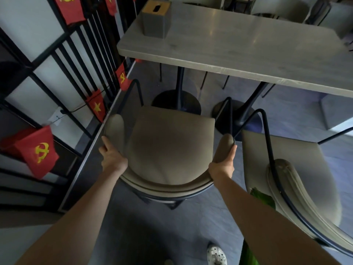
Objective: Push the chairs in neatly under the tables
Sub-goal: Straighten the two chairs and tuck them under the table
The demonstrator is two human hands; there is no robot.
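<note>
Right chair [298, 188] cut off by frame edge.

Two beige chairs stand on the near side: one in the middle [170, 146] and a second at the right [298, 188]. There is one grey tabletop [238, 46], and it rests on two black round bases [176, 104]. One tissue box [155, 18] stands on it. Five red flags [38, 150] hang along the left wall. Two hands are in view, the left [112, 157] and the right [222, 166]. One shoe [216, 254] shows below.
</note>
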